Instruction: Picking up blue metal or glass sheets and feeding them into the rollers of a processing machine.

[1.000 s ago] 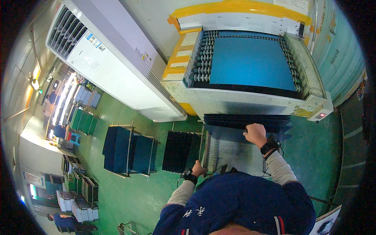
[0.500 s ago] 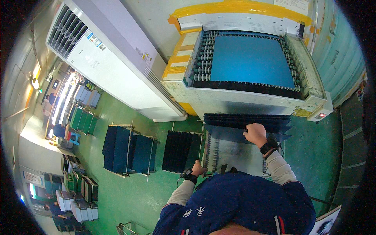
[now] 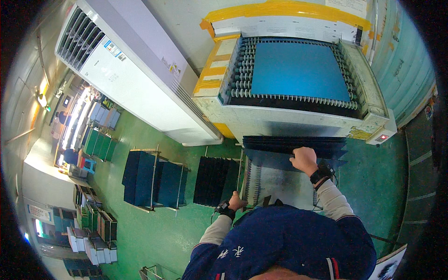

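Observation:
My right hand (image 3: 304,160) is closed on the upper edge of a dark blue panel (image 3: 266,157), the nearest of several standing close together. These panels stand at the far end of a slotted rack (image 3: 253,184) in front of me. At the rack's near left corner is my left hand (image 3: 238,201), fingers curled round its frame and thumb up; the grip is partly hidden. Beyond the rack, a flat bright blue panel (image 3: 298,70) lies on the rollers of a conveyor machine (image 3: 280,116).
Left of my rack stands a rack of dark panels (image 3: 217,179), with another panel rack (image 3: 154,179) farther left. A tall white air conditioner (image 3: 140,84) leans across the upper left of the view. More racks (image 3: 98,214) and people (image 3: 70,156) show at the far left.

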The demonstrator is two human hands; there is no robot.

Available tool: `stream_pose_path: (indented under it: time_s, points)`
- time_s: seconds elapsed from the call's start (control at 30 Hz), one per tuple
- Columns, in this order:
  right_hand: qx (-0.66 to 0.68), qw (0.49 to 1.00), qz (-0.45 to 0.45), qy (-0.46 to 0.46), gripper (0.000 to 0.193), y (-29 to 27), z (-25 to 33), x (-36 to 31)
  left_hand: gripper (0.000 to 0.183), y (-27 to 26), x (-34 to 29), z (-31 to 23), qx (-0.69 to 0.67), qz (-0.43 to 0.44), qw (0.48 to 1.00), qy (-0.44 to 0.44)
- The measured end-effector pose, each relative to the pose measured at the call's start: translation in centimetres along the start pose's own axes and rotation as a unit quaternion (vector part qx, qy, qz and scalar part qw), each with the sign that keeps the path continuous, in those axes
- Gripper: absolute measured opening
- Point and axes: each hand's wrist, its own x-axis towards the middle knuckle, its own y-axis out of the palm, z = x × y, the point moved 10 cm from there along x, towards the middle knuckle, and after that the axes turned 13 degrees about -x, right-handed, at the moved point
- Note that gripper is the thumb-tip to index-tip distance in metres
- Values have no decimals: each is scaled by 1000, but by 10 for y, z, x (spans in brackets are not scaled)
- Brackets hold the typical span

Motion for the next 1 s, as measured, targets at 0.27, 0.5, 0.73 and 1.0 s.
stream_pose_path:
  time_s: [0.27,0.5,0.73,1.0]
  points:
    - [-3,1000,2,0,29,0,1,0,91,-1,0,-2,12,-9,1000,13]
    - [-8,1000,5,0,28,2,0,1,87,-1,2,-2,-7,-16,999,44]
    - [-13,1000,8,3,28,2,0,1,91,0,2,-1,-11,-11,999,32]
    - [-8,1000,1,5,28,1,0,0,86,4,7,5,-5,3,1000,10]
